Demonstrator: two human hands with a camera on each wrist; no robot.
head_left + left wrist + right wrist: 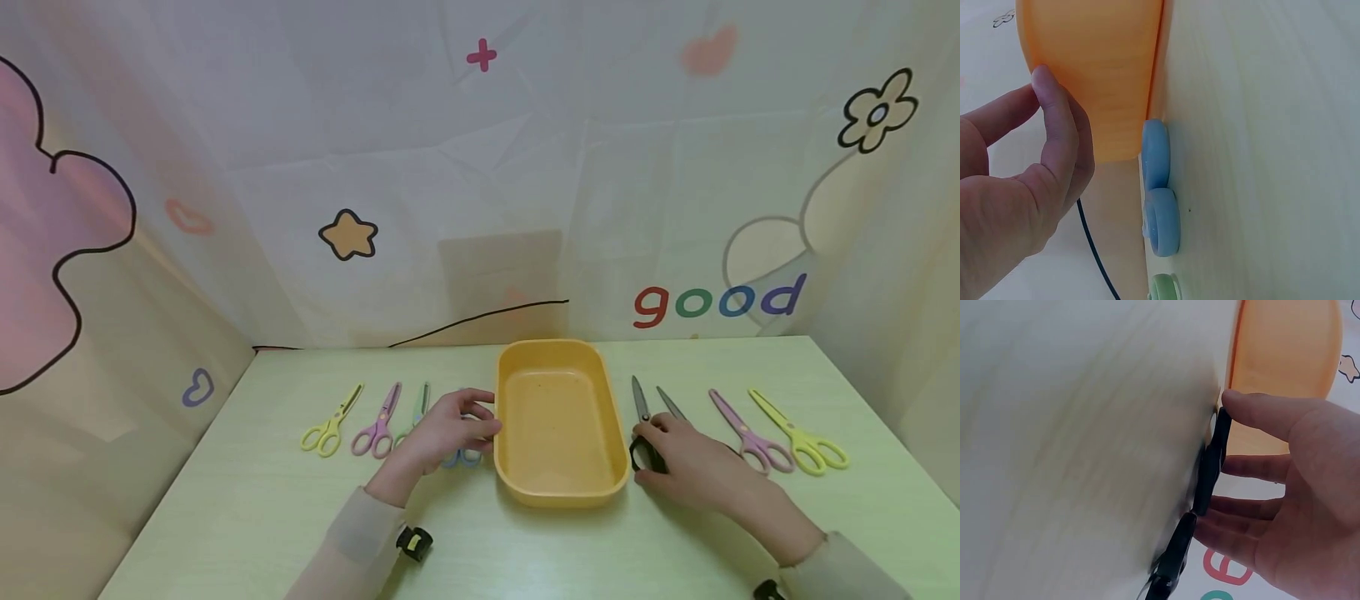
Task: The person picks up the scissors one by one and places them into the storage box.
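Note:
A yellow-orange tray (pixel 561 492) sits on the table between both hands. At its left wall is my left hand (pixel 450 429), fingers loosely bent and tips touching near the rim. Blue scissors (pixel 1165 219) lie beneath that hand, partly hidden by it. My right hand (pixel 693 458) grips the black handles of a pair of scissors (pixel 641 402) just right of the tray, thumb on the near side and fingers across the far side. A second pair of black-handled scissors (pixel 1175 550) lies beside it, its handles mostly covered by the hand in the head view.
On the left lie yellow scissors (pixel 327 433), pink scissors (pixel 382 425) and green scissors (pixel 422 402). Further right are purple scissors (pixel 742 429) and yellow scissors (pixel 791 429). A printed curtain (pixel 405 183) hangs behind the pale table (pixel 247 508).

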